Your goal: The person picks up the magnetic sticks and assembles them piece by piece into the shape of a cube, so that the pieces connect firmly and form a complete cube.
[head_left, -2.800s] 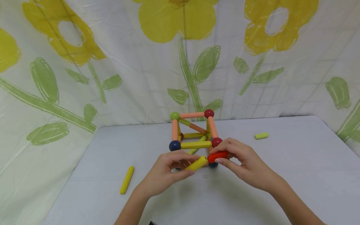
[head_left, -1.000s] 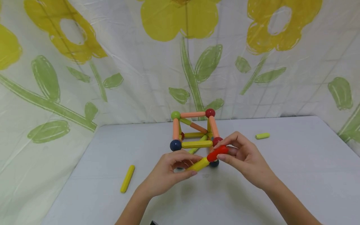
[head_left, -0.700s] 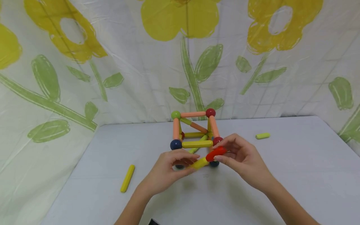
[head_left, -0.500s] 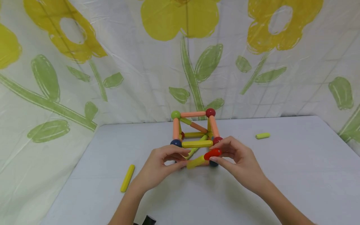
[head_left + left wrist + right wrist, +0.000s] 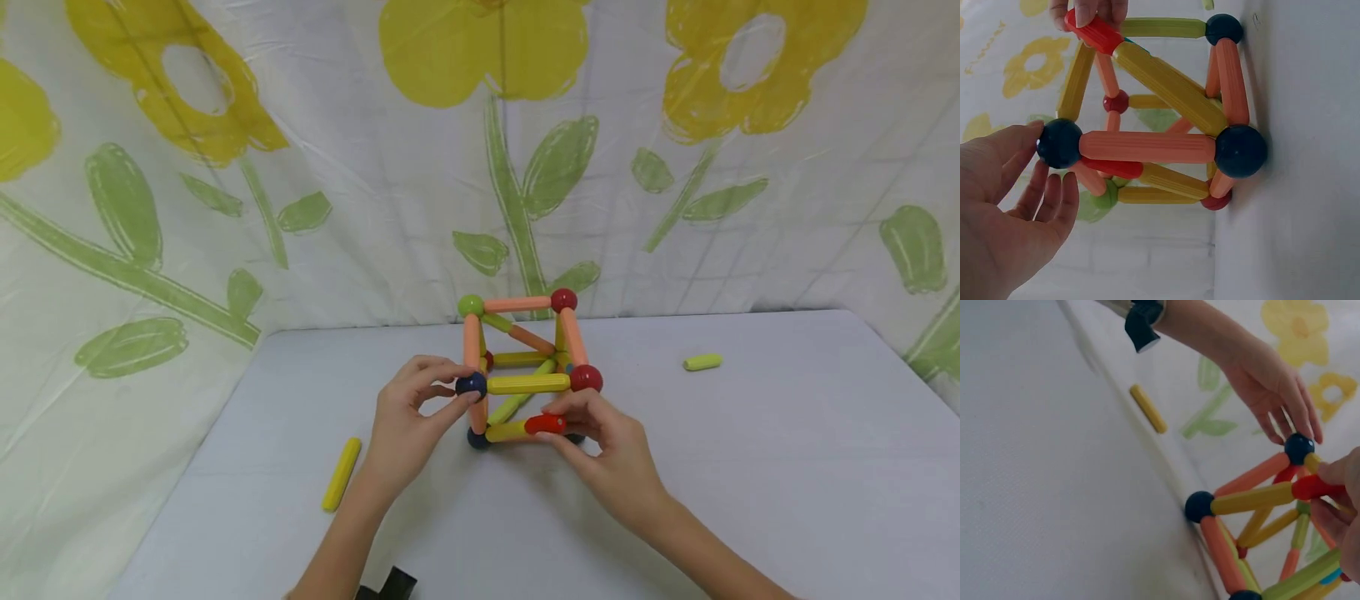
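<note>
A cube-like frame of magnetic sticks and balls stands on the table, with a yellow stick (image 5: 528, 384) along its upper front edge. At its upper front-left corner my left hand (image 5: 408, 421) pinches a dark blue ball (image 5: 471, 386) between thumb and fingers. My right hand (image 5: 611, 450) pinches a short red stick (image 5: 545, 424), which is joined end to end with a yellow stick (image 5: 1169, 87). That yellow stick's far end touches the lower blue ball (image 5: 1241, 151), so the pair slants upward across the frame's front. The right fingers partly hide the lower front-right blue ball (image 5: 576, 438).
A loose yellow stick (image 5: 342, 474) lies to the left on the white table (image 5: 750, 467). A short light-green stick (image 5: 702, 362) lies at the back right. A flower-printed curtain (image 5: 375, 208) hangs behind the table. A black object (image 5: 397, 583) shows at the bottom edge.
The red stick joined the yellow one. My left hand let go of the yellow stick and moved up-left to the blue ball. My right hand brought the pair down-left to the lower blue ball.
</note>
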`<state>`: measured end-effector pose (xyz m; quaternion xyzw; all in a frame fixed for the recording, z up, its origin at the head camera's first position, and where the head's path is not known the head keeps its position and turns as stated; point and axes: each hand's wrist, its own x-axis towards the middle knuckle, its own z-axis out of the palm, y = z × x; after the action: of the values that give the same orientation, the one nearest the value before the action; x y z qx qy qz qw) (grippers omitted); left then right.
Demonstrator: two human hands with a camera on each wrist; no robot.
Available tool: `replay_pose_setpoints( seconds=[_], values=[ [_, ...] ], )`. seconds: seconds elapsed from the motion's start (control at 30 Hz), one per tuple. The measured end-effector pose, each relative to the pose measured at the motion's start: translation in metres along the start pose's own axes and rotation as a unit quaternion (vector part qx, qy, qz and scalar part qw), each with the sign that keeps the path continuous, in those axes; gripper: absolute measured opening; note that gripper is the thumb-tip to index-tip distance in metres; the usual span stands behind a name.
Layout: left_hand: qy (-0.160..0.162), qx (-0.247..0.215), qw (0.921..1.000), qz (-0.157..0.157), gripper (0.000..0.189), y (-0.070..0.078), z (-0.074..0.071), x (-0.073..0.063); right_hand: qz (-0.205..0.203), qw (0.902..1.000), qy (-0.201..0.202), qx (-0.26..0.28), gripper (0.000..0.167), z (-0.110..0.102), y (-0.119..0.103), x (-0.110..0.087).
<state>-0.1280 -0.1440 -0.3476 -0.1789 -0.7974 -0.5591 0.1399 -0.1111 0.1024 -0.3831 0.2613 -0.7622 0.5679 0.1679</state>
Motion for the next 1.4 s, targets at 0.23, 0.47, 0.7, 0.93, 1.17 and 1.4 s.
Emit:
replay_pose_setpoints(
  seconds=[0.23, 0.47, 0.7, 0.93, 1.17, 1.4],
  values=[
    [-0.003, -0.029, 0.9993, -0.022, 0.027, -0.005, 0.0, 0.001, 0.002, 0.9998, 0.018, 0.005, 0.036, 0.004, 0.004, -0.002],
    [-0.006, -0.033, 0.9991, -0.025, 0.026, -0.006, -0.001, 0.001, 0.011, 0.9981, 0.06, -0.007, 0.038, 0.009, 0.003, -0.004],
    [-0.01, -0.037, 0.9988, -0.029, 0.027, -0.006, -0.001, 0.002, 0.017, 0.9965, 0.08, 0.014, 0.036, 0.012, 0.004, -0.006],
    [-0.01, -0.037, 0.9984, -0.041, 0.028, -0.005, 0.0, 0.002, 0.088, 0.9869, 0.095, 0.095, 0.03, 0.014, 0.001, -0.008],
    [-0.01, -0.035, 0.9983, -0.046, 0.026, -0.003, 0.0, 0.002, 0.125, 0.9685, 0.138, 0.165, 0.033, 0.024, -0.002, -0.015],
    [-0.011, -0.037, 0.998, -0.051, 0.027, -0.003, -0.001, 0.002, 0.196, 0.9466, 0.168, 0.193, 0.026, 0.025, -0.004, -0.013]
  ],
)
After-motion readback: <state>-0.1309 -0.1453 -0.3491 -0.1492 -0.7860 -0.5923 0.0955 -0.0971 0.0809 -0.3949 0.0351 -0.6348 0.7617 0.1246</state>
